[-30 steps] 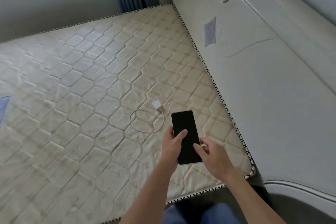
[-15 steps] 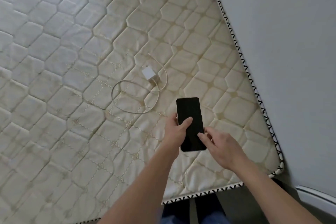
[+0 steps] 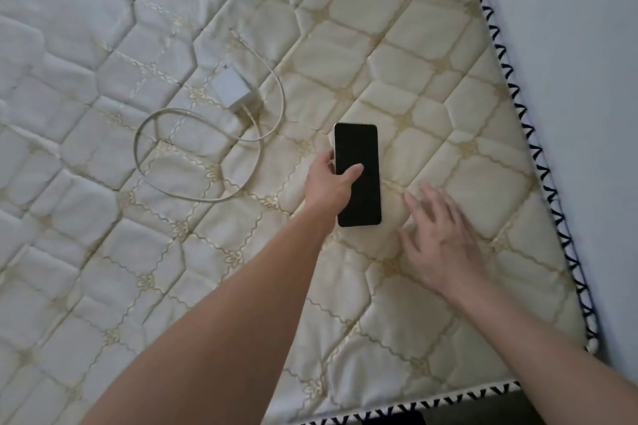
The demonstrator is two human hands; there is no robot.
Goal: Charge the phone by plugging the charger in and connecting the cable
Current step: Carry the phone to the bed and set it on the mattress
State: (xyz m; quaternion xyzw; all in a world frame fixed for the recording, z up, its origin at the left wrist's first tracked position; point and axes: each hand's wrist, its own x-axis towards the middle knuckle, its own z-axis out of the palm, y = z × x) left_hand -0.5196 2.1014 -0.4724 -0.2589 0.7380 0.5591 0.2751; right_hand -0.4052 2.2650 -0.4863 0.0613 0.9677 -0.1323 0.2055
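A phone with a dark screen is held low over the mattress in my left hand, thumb across the glass. My right hand hovers just right of the phone, fingers spread, holding nothing. A white charger block lies on the mattress up and left of the phone. Its white cable is plugged into the block and coils in a loose loop to the left, with the free end pointing away near the top.
The quilted cream mattress fills the view, its black-and-white zigzag trim marking the right and front edges. A pale bed panel rises along the right side.
The view has dropped closer to the mattress. My right hand has let go of the phone's lower edge and moved off to the right with fingers spread. My left hand still holds the phone.
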